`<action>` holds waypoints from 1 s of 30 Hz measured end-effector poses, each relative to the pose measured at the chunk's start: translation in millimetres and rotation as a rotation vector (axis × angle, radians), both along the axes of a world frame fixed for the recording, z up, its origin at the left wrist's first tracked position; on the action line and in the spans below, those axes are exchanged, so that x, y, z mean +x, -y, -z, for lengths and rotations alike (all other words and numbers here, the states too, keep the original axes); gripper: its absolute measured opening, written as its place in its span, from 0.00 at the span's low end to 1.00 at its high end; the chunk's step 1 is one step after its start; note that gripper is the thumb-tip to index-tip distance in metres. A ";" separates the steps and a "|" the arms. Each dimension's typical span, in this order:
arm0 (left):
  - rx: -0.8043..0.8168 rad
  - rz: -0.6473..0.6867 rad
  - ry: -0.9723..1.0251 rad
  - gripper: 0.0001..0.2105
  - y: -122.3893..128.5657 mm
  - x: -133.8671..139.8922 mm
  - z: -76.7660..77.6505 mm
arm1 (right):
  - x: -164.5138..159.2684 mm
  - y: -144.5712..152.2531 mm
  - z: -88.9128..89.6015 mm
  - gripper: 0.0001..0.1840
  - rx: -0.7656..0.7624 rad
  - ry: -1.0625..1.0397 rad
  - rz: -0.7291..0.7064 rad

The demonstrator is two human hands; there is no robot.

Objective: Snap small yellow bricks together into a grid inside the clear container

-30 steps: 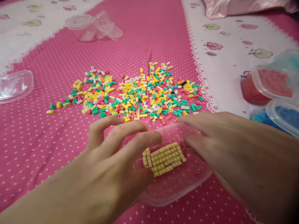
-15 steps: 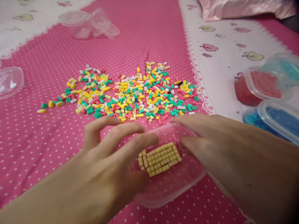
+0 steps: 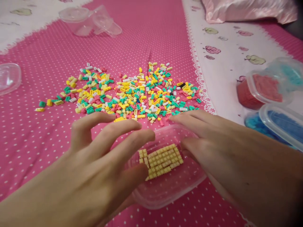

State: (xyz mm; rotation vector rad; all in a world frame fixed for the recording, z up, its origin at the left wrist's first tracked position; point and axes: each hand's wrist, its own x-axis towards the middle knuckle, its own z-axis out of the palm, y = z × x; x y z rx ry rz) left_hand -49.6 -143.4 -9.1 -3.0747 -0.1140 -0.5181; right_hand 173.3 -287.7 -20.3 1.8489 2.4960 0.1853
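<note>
A flat panel of joined pale yellow toy bricks (image 3: 165,160) lies in a clear plastic lid or shallow tray (image 3: 163,197) in front of me. My left hand (image 3: 111,154) is over the tray's left side, fingers spread and bent. Its thumb tip overlaps the panel's left end in view; whether it touches, I cannot tell. My right hand (image 3: 213,142) rests along the tray's right rim with its fingers stretched forward and the thumb hidden beneath. Beyond both hands is a loose pile of small bricks (image 3: 132,91) in yellow, green, pink and white.
Clear containers (image 3: 78,23) stand at the back left, and a clear lid (image 3: 9,78) lies at the left edge. On the right are a tub of red bricks (image 3: 251,91) and a tub of blue bricks (image 3: 255,126). A shiny pink package (image 3: 248,11) lies at the back right.
My left hand has shifted a little left, away from the panel, and its fingers have lifted slightly apart. My right hand stays nearly in place, moving slightly left.
</note>
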 end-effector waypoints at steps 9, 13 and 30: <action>0.007 -0.010 0.002 0.15 2.5 1.5 6.6 | -3.1 7.5 10.0 0.25 0.174 -0.138 0.068; -0.004 -0.009 -0.005 0.16 2.2 2.3 6.2 | -2.0 7.4 9.1 0.25 0.179 -0.130 0.073; -0.082 -0.028 0.057 0.11 4.0 5.0 10.3 | -0.8 -11.6 -5.4 0.17 0.085 -0.091 0.005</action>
